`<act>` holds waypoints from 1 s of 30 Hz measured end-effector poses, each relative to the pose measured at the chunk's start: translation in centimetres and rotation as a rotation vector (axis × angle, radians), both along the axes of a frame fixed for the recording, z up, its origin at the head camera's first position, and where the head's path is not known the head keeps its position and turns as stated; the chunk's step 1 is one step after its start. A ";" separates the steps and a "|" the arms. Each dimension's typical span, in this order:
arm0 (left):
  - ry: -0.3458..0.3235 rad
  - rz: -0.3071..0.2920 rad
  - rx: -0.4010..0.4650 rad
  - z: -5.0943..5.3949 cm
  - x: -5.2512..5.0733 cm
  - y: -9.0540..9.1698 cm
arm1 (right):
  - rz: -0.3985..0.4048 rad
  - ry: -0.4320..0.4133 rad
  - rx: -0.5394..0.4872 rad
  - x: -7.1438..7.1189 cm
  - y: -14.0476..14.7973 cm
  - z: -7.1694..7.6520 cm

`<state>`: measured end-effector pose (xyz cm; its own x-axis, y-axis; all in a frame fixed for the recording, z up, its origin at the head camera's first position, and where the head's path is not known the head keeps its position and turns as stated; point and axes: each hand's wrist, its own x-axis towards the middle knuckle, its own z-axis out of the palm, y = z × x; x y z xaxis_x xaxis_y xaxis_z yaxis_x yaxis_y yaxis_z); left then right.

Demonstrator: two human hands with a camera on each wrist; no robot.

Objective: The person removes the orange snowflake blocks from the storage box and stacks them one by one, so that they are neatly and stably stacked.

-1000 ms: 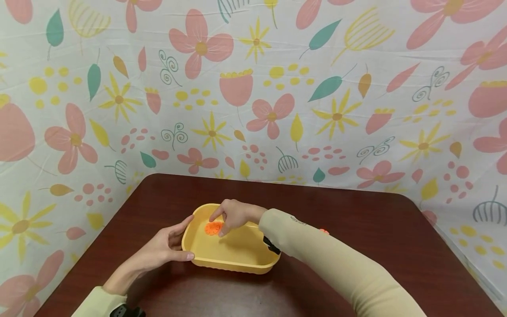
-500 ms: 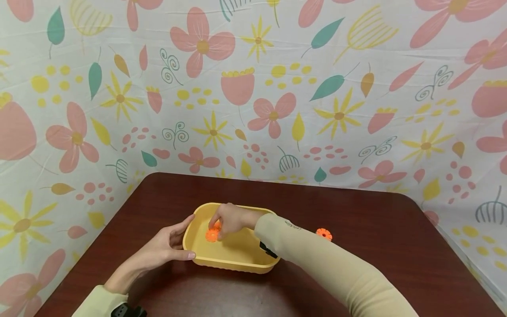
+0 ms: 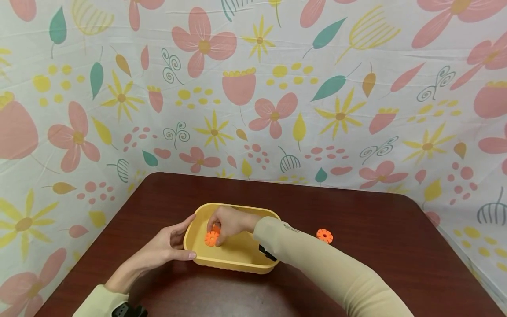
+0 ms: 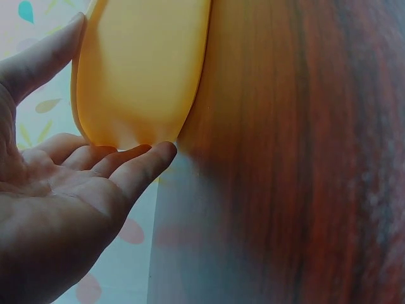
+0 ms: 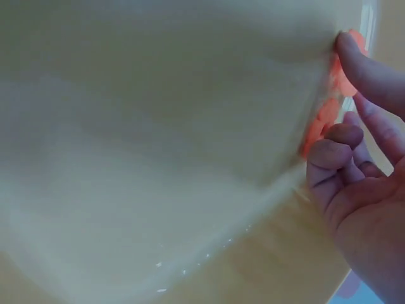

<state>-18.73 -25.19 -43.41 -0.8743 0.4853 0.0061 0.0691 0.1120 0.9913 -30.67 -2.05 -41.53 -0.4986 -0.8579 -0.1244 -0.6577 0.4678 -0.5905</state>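
Note:
A yellow plastic tray (image 3: 233, 264) sits on the table. My left hand (image 3: 166, 244) grips its left end, thumb at the front corner and fingers along the end wall; the left wrist view shows the hand (image 4: 69, 183) spanning the tray's end (image 4: 139, 69). Inside the tray, my right hand (image 3: 229, 221) pinches a notched, flower-shaped orange disc (image 3: 211, 238) between thumb and index finger. A second orange disc lies just behind it, mostly covered by the fingers in the head view. Both discs show in the right wrist view, the held disc (image 5: 347, 76) above the other disc (image 5: 321, 125).
Another notched orange disc (image 3: 324, 236) lies on the dark wooden table (image 3: 356, 273), right of the tray and beyond my right forearm. A flower-printed cloth (image 3: 273, 88) hangs behind the table and along its left side.
My right thumb and index finger have closed on an orange disc and drawn it slightly toward me. The forearm shifted, uncovering the disc on the table. My left hand stays put.

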 end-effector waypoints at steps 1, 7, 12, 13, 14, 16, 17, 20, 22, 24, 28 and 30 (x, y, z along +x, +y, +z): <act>0.002 -0.001 -0.001 0.0 0.0 0.0 | 0.010 -0.003 -0.003 0.0 -0.1 0.1; 0.010 -0.001 -0.005 0.1 0.0 0.0 | 0.030 -0.037 0.017 0.2 -0.2 0.4; 0.004 0.000 -0.003 0.1 0.0 0.0 | 0.045 -0.058 0.044 0.4 -0.1 0.9; 0.004 0.000 -0.003 0.1 0.0 0.0 | 0.050 -0.059 0.043 0.3 -0.1 0.9; 0.003 0.001 -0.002 0.1 0.0 0.0 | 0.052 -0.067 0.040 0.3 0.0 1.0; 0.001 0.002 -0.002 0.1 0.0 0.0 | 0.060 -0.074 0.030 0.3 0.1 1.0; -0.001 0.005 -0.003 0.1 0.0 0.0 | 0.065 -0.079 0.025 0.3 0.1 1.0; 0.001 0.005 -0.012 0.0 0.0 0.0 | 0.068 -0.105 0.020 0.2 0.2 1.2; -0.002 0.008 -0.016 -0.1 0.0 0.0 | 0.069 -0.110 0.025 0.2 0.3 1.3; -0.004 0.013 -0.022 -0.1 -0.1 0.0 | 0.071 -0.097 0.033 0.2 0.3 1.5; -0.015 0.022 -0.029 -0.1 -0.2 0.0 | 0.065 -0.049 0.043 0.0 0.3 1.9; -0.015 0.021 -0.033 -0.1 -0.2 0.0 | 0.061 -0.034 0.042 0.0 0.3 2.2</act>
